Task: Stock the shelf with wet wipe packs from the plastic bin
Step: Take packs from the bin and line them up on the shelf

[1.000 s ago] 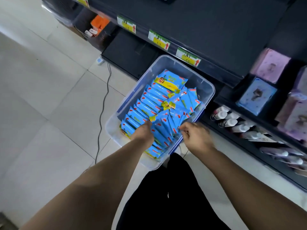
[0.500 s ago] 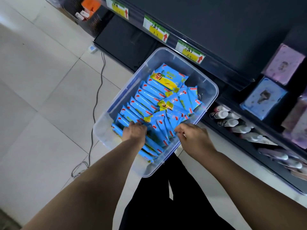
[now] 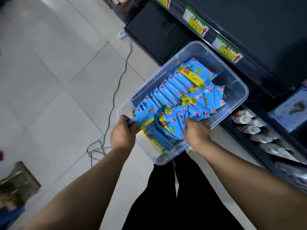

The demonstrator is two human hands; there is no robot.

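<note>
Wet wipe packs (image 3: 174,90) are filling the plastic bin (image 3: 239,87), the left hand (image 3: 123,135) clamping its grip on one pack (image 3: 144,117) and the right hand (image 3: 196,131) closing on others.

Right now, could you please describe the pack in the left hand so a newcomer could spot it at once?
Find the clear bin on the floor by the dark shelf. At its near-left corner, the left hand grips one blue-and-yellow pack. Unlike the packs standing in rows, it is lifted and tilted over the rim.
</note>
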